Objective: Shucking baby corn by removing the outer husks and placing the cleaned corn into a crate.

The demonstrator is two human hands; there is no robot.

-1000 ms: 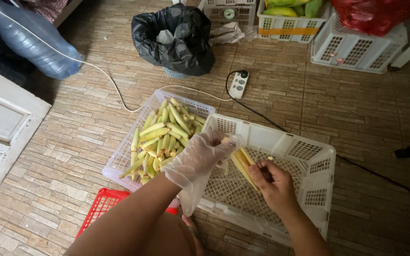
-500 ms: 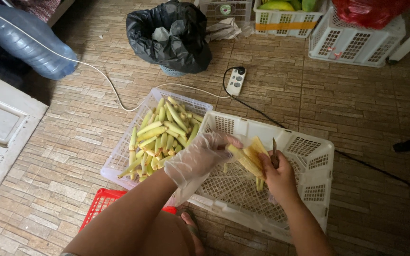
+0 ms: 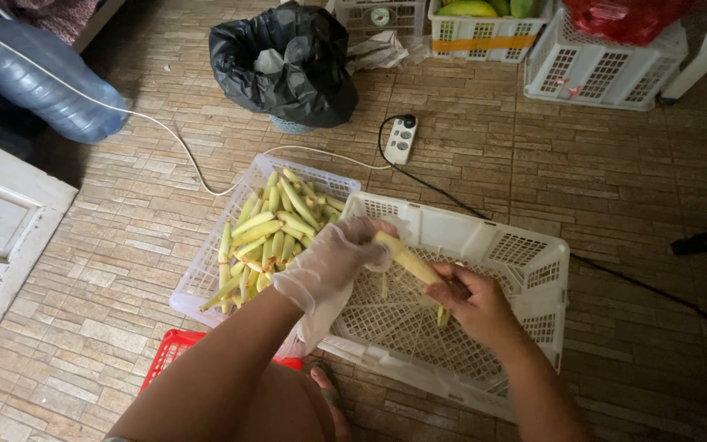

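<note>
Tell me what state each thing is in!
Left hand: gloved, gripping the corn's tip.
Right hand: bare, holding the corn's base.
Corn: held over the white crate.
White crate: almost empty.
Clear basket: full of corn.
Black bag: open.

Centre of the frame: both hands (image 3: 403,278) hold a corn ear (image 3: 407,260) over a slotted crate (image 3: 533,278). Left of it, a basket (image 3: 206,270) holds more ears (image 3: 276,225). A bin bag (image 3: 288,61) sits at upper centre, a water bottle (image 3: 38,78) upper left.
</note>
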